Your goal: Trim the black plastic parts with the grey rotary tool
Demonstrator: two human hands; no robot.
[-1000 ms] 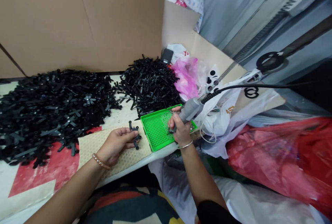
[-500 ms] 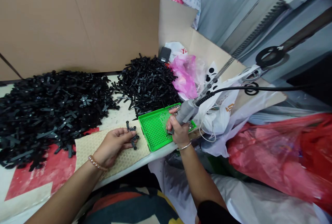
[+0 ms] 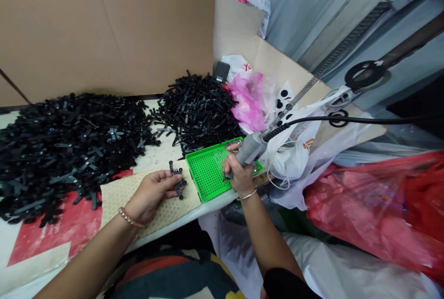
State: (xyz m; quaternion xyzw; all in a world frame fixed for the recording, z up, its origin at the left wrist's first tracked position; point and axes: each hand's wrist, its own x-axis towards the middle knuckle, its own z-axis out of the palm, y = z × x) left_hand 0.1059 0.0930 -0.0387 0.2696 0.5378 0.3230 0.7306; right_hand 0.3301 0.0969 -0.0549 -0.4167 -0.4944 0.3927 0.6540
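My right hand [image 3: 237, 171] is wrapped round a grey electric screwdriver [image 3: 250, 147] with a black cable, its tip pointed down into a green perforated tray [image 3: 207, 173] holding small screws. My left hand [image 3: 151, 194] rests on a beige honeycomb mat [image 3: 120, 191], its fingers pinching a small black plastic part [image 3: 177, 176]. A few more loose black parts lie at the fingertips, just left of the tray.
Two big heaps of black plastic parts [image 3: 65, 137] [image 3: 196, 107] cover the table's back. A cardboard wall [image 3: 104, 26] stands behind. Pink [image 3: 248, 100], white [image 3: 294, 155] and red [image 3: 374, 211] plastic bags crowd the right side. The table edge runs just below my hands.
Hardly anything has moved: the view shifted slightly, and both hands stay in place, the screwdriver over the tray and the left fingers on the black part.
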